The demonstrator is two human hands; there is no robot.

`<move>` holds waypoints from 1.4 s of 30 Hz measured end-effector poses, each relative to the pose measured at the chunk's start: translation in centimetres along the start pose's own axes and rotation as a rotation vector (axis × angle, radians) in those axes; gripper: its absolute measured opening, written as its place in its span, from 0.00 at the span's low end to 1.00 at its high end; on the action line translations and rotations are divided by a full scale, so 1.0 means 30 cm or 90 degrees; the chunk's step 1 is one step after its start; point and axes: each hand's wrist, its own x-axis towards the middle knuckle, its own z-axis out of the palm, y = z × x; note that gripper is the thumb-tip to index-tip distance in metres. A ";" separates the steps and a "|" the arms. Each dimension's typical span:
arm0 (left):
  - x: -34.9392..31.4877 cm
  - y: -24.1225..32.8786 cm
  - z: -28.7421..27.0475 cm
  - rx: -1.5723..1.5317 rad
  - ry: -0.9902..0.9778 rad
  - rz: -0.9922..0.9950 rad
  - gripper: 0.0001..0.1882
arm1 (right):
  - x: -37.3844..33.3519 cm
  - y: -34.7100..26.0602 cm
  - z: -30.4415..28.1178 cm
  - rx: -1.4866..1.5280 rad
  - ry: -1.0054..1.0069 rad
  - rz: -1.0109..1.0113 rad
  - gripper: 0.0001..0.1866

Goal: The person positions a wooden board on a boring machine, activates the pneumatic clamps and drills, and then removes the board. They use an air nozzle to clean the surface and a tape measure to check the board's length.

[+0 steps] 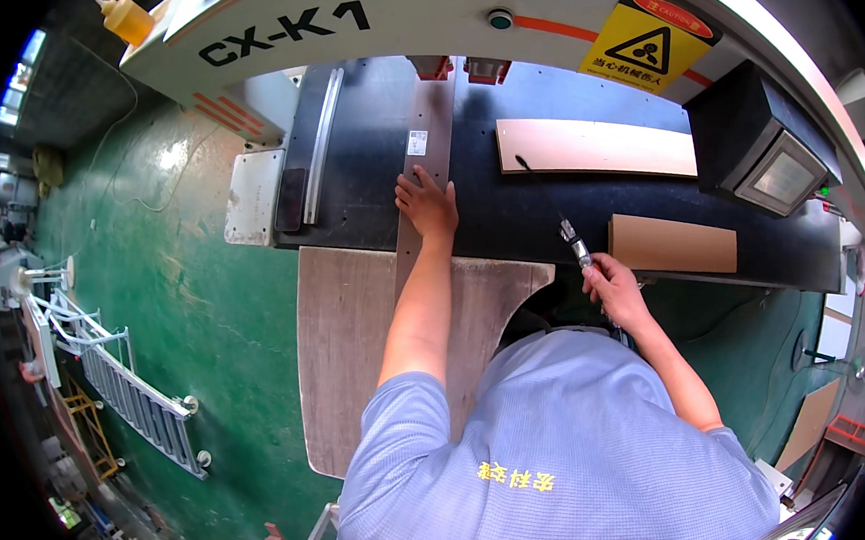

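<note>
Grey strip (423, 160) under flat open left hand (428, 205); right hand (614, 287) fingers around one metal tool (574, 242); two boards.

— What sort of place?
— A woodworking factory floor. Green painted floor (205, 316), big white machine (415, 15) arching over a black bed (509, 214), yellow hazard sticker (646, 46) on it.
— Anything else?
— Cut boards (594, 146) on the bed, a roller conveyor (136, 401) off to the left, an oil bottle (126, 18) on top.
</note>
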 end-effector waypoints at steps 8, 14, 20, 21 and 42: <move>0.001 0.009 -0.012 -0.003 -0.023 -0.012 0.45 | 0.059 -0.352 0.031 0.036 0.114 -0.212 0.20; -0.001 0.006 -0.020 -0.002 -0.031 -0.023 0.45 | 0.116 -0.438 0.066 0.029 0.140 -0.247 0.21; -0.008 0.009 -0.015 -0.004 0.008 -0.011 0.45 | 0.140 -0.441 0.053 0.039 0.127 -0.239 0.22; -0.010 0.009 -0.013 -0.001 0.005 -0.013 0.45 | 0.135 -0.439 0.049 0.040 0.119 -0.230 0.22; -0.007 0.013 -0.007 0.027 0.007 -0.009 0.43 | -0.036 -0.037 0.000 -0.074 -0.086 0.056 0.20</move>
